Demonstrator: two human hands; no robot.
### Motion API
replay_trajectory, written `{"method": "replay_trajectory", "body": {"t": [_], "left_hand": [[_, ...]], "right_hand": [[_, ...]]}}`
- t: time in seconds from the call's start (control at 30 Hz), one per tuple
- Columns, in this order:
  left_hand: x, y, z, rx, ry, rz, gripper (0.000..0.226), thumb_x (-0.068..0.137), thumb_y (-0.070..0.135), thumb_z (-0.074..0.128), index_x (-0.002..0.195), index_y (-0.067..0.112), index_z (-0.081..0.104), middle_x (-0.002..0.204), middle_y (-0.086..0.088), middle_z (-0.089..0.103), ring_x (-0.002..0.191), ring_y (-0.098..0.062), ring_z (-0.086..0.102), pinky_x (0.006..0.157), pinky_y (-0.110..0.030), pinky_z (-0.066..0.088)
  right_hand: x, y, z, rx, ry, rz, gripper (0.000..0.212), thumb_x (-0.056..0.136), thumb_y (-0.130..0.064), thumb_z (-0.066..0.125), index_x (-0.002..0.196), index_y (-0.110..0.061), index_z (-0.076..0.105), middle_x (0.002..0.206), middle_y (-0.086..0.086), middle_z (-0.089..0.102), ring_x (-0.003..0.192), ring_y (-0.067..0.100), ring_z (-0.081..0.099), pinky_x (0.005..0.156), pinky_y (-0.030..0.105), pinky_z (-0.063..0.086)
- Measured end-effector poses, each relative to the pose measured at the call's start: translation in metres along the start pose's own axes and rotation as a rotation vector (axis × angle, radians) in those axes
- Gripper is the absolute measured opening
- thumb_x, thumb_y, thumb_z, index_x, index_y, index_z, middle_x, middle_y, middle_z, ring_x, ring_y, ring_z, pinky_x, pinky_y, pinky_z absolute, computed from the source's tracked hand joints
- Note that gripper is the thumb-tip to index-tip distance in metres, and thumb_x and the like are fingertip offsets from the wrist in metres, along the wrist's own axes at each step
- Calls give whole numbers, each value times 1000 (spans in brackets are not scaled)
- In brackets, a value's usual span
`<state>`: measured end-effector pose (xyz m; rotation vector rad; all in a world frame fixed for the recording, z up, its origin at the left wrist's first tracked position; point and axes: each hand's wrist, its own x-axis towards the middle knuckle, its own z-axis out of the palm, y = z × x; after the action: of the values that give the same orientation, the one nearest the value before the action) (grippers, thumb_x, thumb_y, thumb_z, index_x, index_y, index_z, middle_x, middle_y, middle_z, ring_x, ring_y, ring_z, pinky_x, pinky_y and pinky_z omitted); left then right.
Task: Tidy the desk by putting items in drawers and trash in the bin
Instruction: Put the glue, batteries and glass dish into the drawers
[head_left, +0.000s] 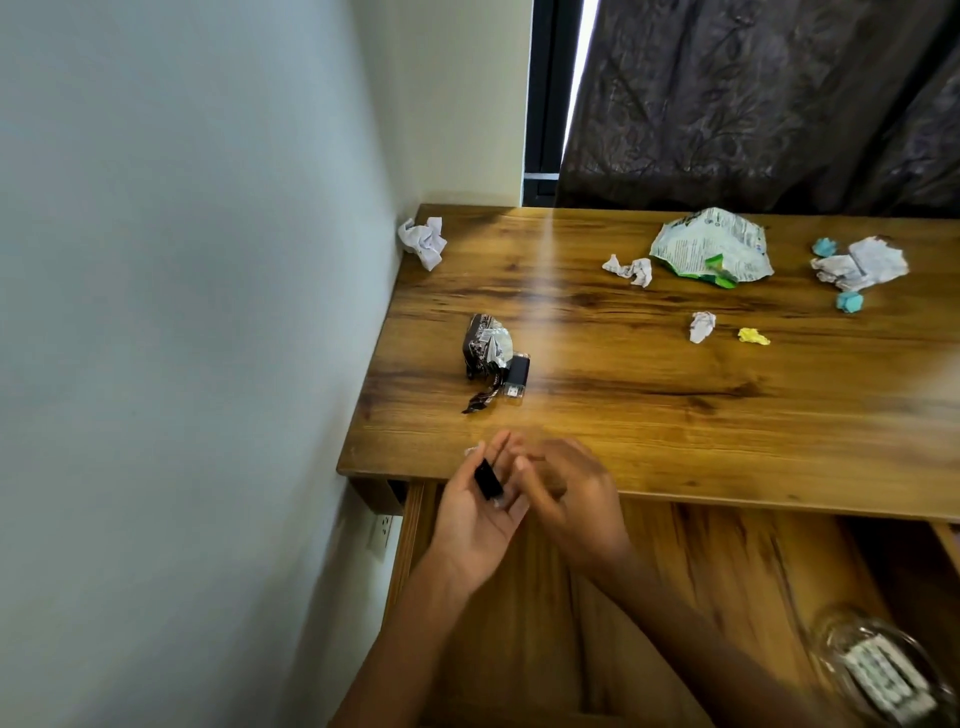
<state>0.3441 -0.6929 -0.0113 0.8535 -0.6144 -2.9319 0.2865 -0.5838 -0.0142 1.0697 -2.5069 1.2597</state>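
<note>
Pale wall (182, 312) along left, meeting far wall in corner. Dark patterned curtain (753, 104) far right; bright daylight strip (579, 67) at its left edge beside black window frame (540, 93). White wall socket (381, 535) low on left wall. Wood-grain desk (623, 395) fills right.

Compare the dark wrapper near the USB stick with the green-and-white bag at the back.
The dark wrapper is small, bunched, brown with a silver inside; the green-and-white bag is larger, paler and lies flatter. The wrapper touches the USB stick near the desk's left; the bag lies further back, right. Both are crumpled and lie on the desk.
</note>
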Motion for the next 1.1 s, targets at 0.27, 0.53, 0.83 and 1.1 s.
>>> {"method": "replay_trajectory", "body": {"t": [0.27,0.53,0.83,1.1], "left_hand": [[-5,1,-12,-17,37,-56,36,99,30,37,118,10,61,120,-8,67,113,-26,60,102,-41,41],[-10,4,-24,10,41,-90,37,100,29,36,118,8,61,117,-9,68,112,-26,61,102,-42,41],[1,-21,-4,154,95,-162,38,102,29,31,116,12,61,118,-6,67,109,-21,62,96,-36,44],[16,-84,27,297,-10,-402,32,100,26,40,117,4,57,90,-13,70,84,-21,67,93,-38,48]], "right_hand": [[93,49,13,-159,-256,317,65,81,-31,68,136,-13,40,138,7,45,123,22,43,101,37,38],[126,62,27,-29,-423,335,94,66,-28,83,141,-15,27,143,8,43,129,25,41,104,41,37],[62,51,-22,55,-374,344,102,62,-32,85,143,-24,24,134,2,47,121,12,44,89,20,35],[-36,45,-104,52,-371,453,97,66,-34,82,142,-39,21,134,-15,42,124,1,35,100,23,32]]}}
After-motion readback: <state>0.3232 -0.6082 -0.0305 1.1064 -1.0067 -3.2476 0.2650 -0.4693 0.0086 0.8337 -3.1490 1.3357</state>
